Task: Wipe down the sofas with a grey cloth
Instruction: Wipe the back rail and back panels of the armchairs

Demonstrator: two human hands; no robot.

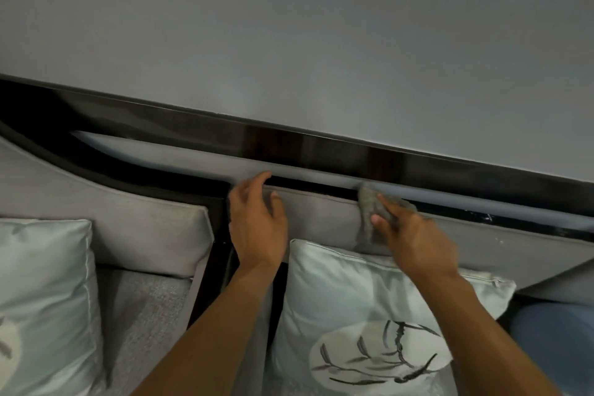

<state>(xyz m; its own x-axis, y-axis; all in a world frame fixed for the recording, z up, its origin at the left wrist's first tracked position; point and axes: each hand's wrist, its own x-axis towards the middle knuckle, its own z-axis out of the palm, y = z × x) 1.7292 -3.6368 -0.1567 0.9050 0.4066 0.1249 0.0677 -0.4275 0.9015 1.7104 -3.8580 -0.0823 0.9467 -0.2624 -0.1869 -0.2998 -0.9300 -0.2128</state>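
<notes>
The grey fabric sofa (321, 215) is edged by a glossy dark frame (289, 138). On its top edge sits the grey cloth (369, 202), bunched and fuzzy. The right hand (414, 241) pinches the cloth. The left hand (257, 225) rests nearby on the sofa back, fingers loosely spread, holding nothing.
</notes>
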